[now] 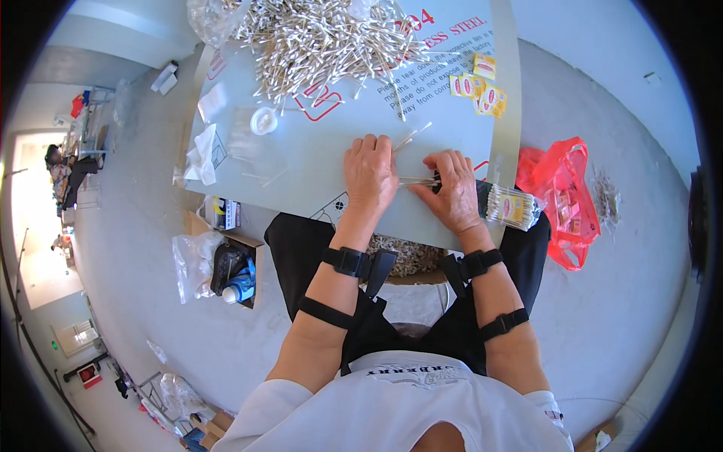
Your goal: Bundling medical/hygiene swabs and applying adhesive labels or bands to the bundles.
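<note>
Between my hands, a few cotton swabs [413,181] lie just over the near part of the table. My left hand [370,175] has its fingers curled round one end of them. My right hand [455,190] pinches the other end, where something small and black partly shows under the fingers. Two loose swabs [412,138] stick out beyond my left fingertips. Right of my right hand, at the table edge, sits a clear pack of cotton swabs [512,207] with a yellow label. A large heap of loose swabs [324,49] covers the far part of the table.
Yellow label cards [482,89] lie at the table's far right. A round white lid [263,120] and clear bags [203,154] are on the left. A red plastic bag [565,200] hangs at the right. Below the left edge stands a box [245,267] with bottles.
</note>
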`<act>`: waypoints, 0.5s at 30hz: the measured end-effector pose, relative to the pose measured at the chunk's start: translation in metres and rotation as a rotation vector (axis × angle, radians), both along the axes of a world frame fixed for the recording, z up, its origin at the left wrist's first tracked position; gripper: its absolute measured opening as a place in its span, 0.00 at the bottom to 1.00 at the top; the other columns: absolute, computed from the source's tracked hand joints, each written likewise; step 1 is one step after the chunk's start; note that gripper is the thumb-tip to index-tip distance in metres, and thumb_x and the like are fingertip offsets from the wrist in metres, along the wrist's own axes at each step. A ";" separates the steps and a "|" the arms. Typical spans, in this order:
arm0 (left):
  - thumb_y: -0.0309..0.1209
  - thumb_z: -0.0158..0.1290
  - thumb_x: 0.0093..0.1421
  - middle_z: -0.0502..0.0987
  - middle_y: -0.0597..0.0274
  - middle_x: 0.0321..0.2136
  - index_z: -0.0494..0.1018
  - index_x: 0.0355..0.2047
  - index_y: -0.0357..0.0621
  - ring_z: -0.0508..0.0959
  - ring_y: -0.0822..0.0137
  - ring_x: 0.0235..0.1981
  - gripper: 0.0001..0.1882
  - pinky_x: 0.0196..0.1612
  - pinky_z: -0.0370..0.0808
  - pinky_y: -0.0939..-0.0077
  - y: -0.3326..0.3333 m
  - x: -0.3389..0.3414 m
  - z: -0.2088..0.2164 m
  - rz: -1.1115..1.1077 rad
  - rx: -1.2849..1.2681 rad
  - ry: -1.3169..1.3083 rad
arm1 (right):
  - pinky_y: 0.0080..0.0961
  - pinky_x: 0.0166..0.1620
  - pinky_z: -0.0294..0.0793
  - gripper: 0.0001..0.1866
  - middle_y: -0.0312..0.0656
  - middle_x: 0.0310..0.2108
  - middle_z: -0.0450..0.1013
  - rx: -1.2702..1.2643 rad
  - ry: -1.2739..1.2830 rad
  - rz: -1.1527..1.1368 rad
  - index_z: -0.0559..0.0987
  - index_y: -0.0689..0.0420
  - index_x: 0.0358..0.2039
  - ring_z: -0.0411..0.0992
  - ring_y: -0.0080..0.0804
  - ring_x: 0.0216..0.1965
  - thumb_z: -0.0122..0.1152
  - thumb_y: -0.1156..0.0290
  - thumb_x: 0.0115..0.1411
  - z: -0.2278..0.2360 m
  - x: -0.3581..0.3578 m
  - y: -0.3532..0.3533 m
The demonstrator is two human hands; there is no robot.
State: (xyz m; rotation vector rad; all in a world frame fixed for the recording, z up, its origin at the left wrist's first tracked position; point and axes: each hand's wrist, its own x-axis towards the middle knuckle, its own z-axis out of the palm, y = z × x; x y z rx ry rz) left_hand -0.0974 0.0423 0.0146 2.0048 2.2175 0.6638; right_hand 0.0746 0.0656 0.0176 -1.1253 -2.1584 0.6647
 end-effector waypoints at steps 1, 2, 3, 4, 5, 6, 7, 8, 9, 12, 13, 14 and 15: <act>0.26 0.56 0.52 0.73 0.56 0.30 0.71 0.32 0.41 0.73 0.51 0.36 0.07 0.37 0.68 0.57 0.002 0.002 0.002 -0.003 0.001 -0.003 | 0.37 0.44 0.65 0.23 0.39 0.34 0.72 0.001 -0.003 -0.003 0.73 0.54 0.37 0.69 0.42 0.40 0.74 0.66 0.41 0.000 0.001 0.000; 0.28 0.58 0.52 0.73 0.55 0.32 0.71 0.32 0.41 0.73 0.52 0.38 0.09 0.38 0.68 0.57 0.006 0.005 0.005 0.017 0.049 -0.052 | 0.37 0.45 0.65 0.23 0.39 0.35 0.71 -0.007 -0.001 -0.001 0.73 0.54 0.37 0.69 0.42 0.40 0.74 0.67 0.41 0.000 0.003 0.001; 0.30 0.59 0.52 0.73 0.55 0.34 0.72 0.33 0.41 0.72 0.52 0.40 0.11 0.40 0.68 0.57 0.010 0.004 0.005 0.042 0.096 -0.096 | 0.38 0.45 0.65 0.24 0.40 0.35 0.71 -0.015 0.005 0.005 0.72 0.55 0.37 0.69 0.43 0.40 0.74 0.67 0.41 -0.001 0.002 0.001; 0.30 0.59 0.52 0.73 0.55 0.34 0.72 0.33 0.41 0.72 0.52 0.40 0.11 0.40 0.68 0.57 0.015 0.005 0.004 0.041 0.097 -0.096 | 0.38 0.45 0.65 0.24 0.40 0.35 0.71 -0.014 0.005 0.005 0.72 0.55 0.37 0.69 0.43 0.40 0.74 0.67 0.41 0.000 0.001 0.001; 0.31 0.60 0.52 0.73 0.55 0.37 0.72 0.36 0.42 0.72 0.51 0.42 0.13 0.41 0.68 0.57 0.024 0.006 0.004 0.078 0.126 -0.122 | 0.37 0.45 0.65 0.23 0.40 0.35 0.71 -0.022 0.002 0.006 0.72 0.55 0.37 0.69 0.43 0.40 0.74 0.67 0.41 0.000 0.001 0.001; 0.32 0.61 0.52 0.73 0.54 0.40 0.72 0.39 0.42 0.72 0.50 0.44 0.16 0.43 0.69 0.57 0.033 0.007 0.001 0.114 0.152 -0.150 | 0.37 0.45 0.65 0.23 0.40 0.35 0.71 -0.032 -0.003 0.007 0.72 0.55 0.37 0.69 0.43 0.41 0.73 0.66 0.42 0.000 0.001 0.001; 0.32 0.61 0.52 0.73 0.54 0.40 0.72 0.39 0.42 0.72 0.50 0.44 0.16 0.43 0.69 0.57 0.041 0.008 0.000 0.115 0.154 -0.151 | 0.37 0.45 0.65 0.23 0.40 0.35 0.71 -0.030 -0.004 0.009 0.72 0.55 0.37 0.69 0.43 0.41 0.73 0.66 0.42 0.001 0.001 0.001; 0.34 0.60 0.53 0.73 0.55 0.40 0.73 0.38 0.43 0.71 0.50 0.44 0.15 0.43 0.69 0.55 0.051 0.010 0.000 0.159 0.144 -0.126 | 0.37 0.45 0.66 0.23 0.40 0.35 0.71 -0.020 -0.006 0.011 0.73 0.55 0.37 0.69 0.43 0.41 0.73 0.66 0.42 0.002 0.001 0.001; 0.35 0.60 0.54 0.74 0.55 0.40 0.73 0.38 0.43 0.71 0.50 0.45 0.14 0.43 0.69 0.54 0.059 0.011 -0.001 0.204 0.134 -0.101 | 0.37 0.45 0.66 0.22 0.40 0.35 0.71 -0.008 -0.008 0.014 0.73 0.55 0.38 0.69 0.43 0.41 0.73 0.66 0.43 0.002 0.001 0.001; 0.32 0.59 0.53 0.75 0.56 0.36 0.74 0.34 0.46 0.72 0.51 0.43 0.09 0.43 0.68 0.51 0.074 0.009 -0.003 0.233 0.090 -0.080 | 0.38 0.46 0.67 0.23 0.42 0.37 0.71 0.002 0.010 0.012 0.73 0.56 0.40 0.69 0.45 0.42 0.72 0.65 0.45 0.004 0.000 0.000; 0.32 0.59 0.53 0.75 0.56 0.36 0.74 0.34 0.46 0.72 0.51 0.43 0.09 0.43 0.68 0.51 0.077 0.005 -0.005 0.237 0.093 -0.076 | 0.38 0.46 0.67 0.23 0.42 0.37 0.71 0.005 0.014 0.017 0.73 0.56 0.40 0.69 0.45 0.42 0.72 0.65 0.45 0.003 -0.001 -0.001; 0.30 0.58 0.52 0.75 0.57 0.34 0.74 0.31 0.46 0.73 0.51 0.40 0.06 0.42 0.68 0.52 0.078 -0.001 -0.006 0.216 0.114 -0.064 | 0.38 0.48 0.67 0.24 0.43 0.39 0.71 0.003 0.055 0.004 0.73 0.57 0.41 0.68 0.46 0.43 0.72 0.65 0.45 0.001 -0.003 -0.001; 0.28 0.57 0.52 0.76 0.57 0.31 0.74 0.29 0.46 0.73 0.50 0.38 0.04 0.41 0.69 0.53 0.078 -0.005 -0.007 0.188 0.131 -0.056 | 0.38 0.49 0.67 0.25 0.45 0.41 0.70 -0.001 0.091 -0.015 0.73 0.57 0.43 0.68 0.47 0.45 0.72 0.65 0.45 0.000 -0.002 -0.001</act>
